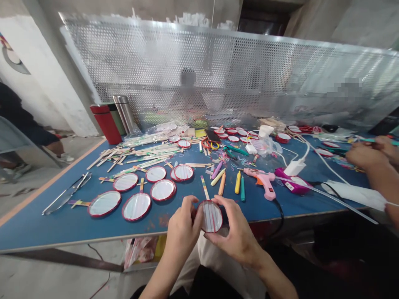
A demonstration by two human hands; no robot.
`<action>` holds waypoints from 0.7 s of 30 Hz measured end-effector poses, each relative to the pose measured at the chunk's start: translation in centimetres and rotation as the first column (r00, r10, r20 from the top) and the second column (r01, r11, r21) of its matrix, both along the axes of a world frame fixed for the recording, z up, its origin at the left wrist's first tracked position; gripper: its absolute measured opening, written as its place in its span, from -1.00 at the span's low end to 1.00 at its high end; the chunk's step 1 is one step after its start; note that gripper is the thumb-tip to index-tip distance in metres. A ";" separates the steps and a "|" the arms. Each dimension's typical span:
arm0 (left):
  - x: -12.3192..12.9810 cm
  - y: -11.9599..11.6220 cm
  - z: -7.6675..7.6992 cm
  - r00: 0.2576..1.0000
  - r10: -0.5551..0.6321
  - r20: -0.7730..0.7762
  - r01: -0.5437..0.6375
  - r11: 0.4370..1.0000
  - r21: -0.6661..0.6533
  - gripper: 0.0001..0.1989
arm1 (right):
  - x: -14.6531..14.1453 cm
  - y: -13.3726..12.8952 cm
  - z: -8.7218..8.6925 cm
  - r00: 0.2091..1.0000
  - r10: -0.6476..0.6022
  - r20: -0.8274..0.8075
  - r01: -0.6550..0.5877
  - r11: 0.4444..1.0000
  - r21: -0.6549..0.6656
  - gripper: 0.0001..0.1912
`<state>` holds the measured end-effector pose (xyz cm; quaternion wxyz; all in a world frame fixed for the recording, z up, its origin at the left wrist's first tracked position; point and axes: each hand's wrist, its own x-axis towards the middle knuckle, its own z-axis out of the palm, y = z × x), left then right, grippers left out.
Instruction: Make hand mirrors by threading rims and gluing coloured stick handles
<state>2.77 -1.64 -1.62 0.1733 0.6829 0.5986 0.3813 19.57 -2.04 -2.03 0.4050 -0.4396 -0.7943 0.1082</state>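
Between my two hands is a small round mirror (212, 219) with a red rim, held over the table's front edge. A stick handle (204, 187) with coloured bands points up and away from it. My left hand (186, 226) pinches the mirror's left rim with thumb and fingers. Round the right rim curl the fingers of my right hand (235, 232), its thumb at the lower edge. Just beyond lie several crayons, among them an orange crayon (222, 184) and a yellow crayon (237, 182). Left of my hands, several finished-looking red-rimmed hand mirrors (136, 207) lie flat.
A pink glue gun (263, 180) with its cord lies right of the crayons, beside a purple power strip (291, 182). Wooden sticks (112, 158), eyeglasses (67, 194) and a red bottle (106, 124) are at left. Another person's hands (370, 153) work at right. A perforated metal screen (218, 74) stands behind.
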 end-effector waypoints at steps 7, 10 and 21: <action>-0.1 -0.6 -1.2 1.000 0.003 0.001 -0.003 0.942 0.335 -0.89 | 1.8 1.1 0.3 1.000 -0.001 -0.023 -0.001 0.997 -0.081 -0.17; 0.1 -0.6 -1.5 0.996 0.020 -0.088 0.021 0.897 0.442 -0.87 | 2.2 2.4 0.4 0.992 -0.114 -0.046 0.111 0.992 -0.064 -0.20; 0.2 0.1 -2.3 0.971 0.047 -0.236 0.042 0.933 0.358 -0.64 | 0.7 4.3 1.0 0.999 -0.037 -0.006 0.035 0.984 -0.172 -0.14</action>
